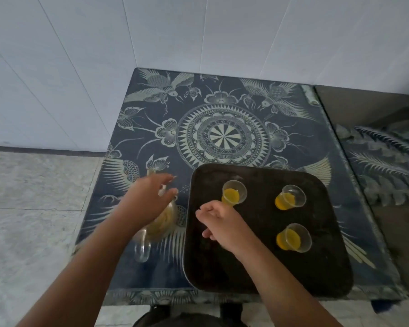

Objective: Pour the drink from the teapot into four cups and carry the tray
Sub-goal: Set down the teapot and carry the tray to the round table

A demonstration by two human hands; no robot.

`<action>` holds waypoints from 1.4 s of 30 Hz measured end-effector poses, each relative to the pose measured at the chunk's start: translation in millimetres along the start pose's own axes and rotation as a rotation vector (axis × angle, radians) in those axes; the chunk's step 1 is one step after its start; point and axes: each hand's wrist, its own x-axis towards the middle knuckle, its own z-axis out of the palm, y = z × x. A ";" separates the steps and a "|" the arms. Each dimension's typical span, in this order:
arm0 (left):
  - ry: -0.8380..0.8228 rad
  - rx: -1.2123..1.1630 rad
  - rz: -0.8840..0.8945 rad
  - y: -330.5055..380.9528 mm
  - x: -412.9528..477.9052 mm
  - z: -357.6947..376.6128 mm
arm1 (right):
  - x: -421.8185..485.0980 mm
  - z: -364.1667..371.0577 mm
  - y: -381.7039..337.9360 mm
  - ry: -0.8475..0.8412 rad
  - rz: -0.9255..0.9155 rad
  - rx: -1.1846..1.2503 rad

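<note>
Teapot [167, 220] beneath left hand [147, 197] (blurred), fingers seemingly apart, right hand [222, 221] loosely curled

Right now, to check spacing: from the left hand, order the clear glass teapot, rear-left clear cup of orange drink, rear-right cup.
1. Clear glass teapot, beneath the left hand.
2. Rear-left cup, dark tray's left side.
3. Rear-right cup, tray's right side.
</note>
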 end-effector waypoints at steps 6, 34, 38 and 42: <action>0.036 0.030 -0.023 52.5 -16.5 45.6 | -9.5 -88.4 41.6 0.056 -0.148 -0.062; 0.032 0.144 -0.370 45.6 -2.2 141.5 | 26.8 -266.9 233.2 0.591 0.030 -0.245; 0.052 0.178 -0.373 35.8 5.6 151.5 | 40.1 -267.2 261.0 0.598 0.044 -0.438; 0.072 0.214 -0.381 29.7 9.3 158.8 | 42.5 -260.3 277.1 0.614 0.075 -0.440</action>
